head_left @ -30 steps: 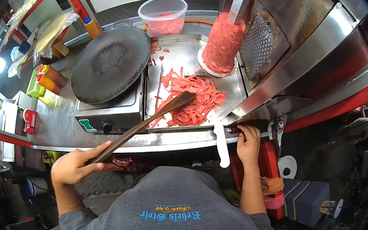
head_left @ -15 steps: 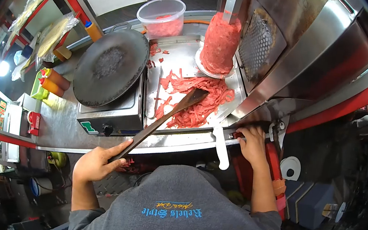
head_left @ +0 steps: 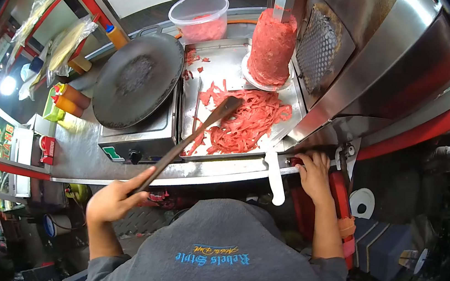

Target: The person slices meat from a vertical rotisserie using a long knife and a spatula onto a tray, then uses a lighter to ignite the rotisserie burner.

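My left hand (head_left: 115, 200) is closed around the handle of a long dark wooden spatula (head_left: 180, 145). The spatula's broad end lies over a heap of thin reddish meat strips (head_left: 245, 129) in a metal tray (head_left: 229, 57). Behind the heap, a thick cone of meat (head_left: 272, 49) stands upright on a vertical spit. My right hand (head_left: 315, 176) rests at the counter's front edge, its fingers laid out beside a small red part under the metal housing. Close to it, a white-handled knife (head_left: 274, 179) sticks out over the edge, its blade on the tray.
A black round griddle pan (head_left: 138, 80) sits tilted on a burner (head_left: 136, 142) left of the tray. Behind are a clear tub (head_left: 199, 18) of meat and a perforated heater panel (head_left: 319, 51) beside the cone. Sauce bottles (head_left: 71, 101) stand at left, near bagged flatbreads (head_left: 69, 48).
The spatula's broad end has shifted left across the meat strips, and my left hand has moved slightly left. My right hand stays at the counter edge. The whole view has shifted a little.
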Motion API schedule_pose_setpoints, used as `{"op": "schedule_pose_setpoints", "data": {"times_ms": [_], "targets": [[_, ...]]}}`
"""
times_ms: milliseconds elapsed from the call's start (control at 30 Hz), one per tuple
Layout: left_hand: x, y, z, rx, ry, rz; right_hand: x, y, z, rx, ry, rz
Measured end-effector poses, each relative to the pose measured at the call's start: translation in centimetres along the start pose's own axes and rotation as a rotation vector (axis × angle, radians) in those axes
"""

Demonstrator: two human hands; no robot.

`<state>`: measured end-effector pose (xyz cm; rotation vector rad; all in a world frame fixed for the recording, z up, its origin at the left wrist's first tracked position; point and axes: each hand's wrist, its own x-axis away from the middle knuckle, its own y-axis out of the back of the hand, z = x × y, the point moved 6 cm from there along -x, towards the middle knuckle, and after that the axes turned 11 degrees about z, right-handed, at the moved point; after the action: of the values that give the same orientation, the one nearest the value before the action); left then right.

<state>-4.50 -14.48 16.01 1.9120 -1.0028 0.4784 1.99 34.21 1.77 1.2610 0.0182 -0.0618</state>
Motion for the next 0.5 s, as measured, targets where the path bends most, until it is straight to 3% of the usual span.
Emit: {"op": "schedule_pose_setpoints", "data": {"times_ms": [100,167,333,433,500], "targets": [[0.9,0.1,0.5,-0.109,-0.039,-0.018,0.2,0.5,0.1,0.013,0.06,0.01],[4.0,2.1,0.7,-0.044,0.05,0.061,0.2,0.6,-0.3,-0.007,0.092,0.038],[6.6,3.1,2.0,0.02,-0.1,0.005,0.0,-0.4,-1.4,-0.059,0.084,0.068],[5.9,2.6,3.1,0.04,-0.338,0.063,-0.1,-0.3,-1.4,-0.093,0.114,0.022],[4.5,1.7,3.2,0.035,-0.269,0.15,-0.1,-0.4,-1.4,-0.086,0.116,0.015]]}}
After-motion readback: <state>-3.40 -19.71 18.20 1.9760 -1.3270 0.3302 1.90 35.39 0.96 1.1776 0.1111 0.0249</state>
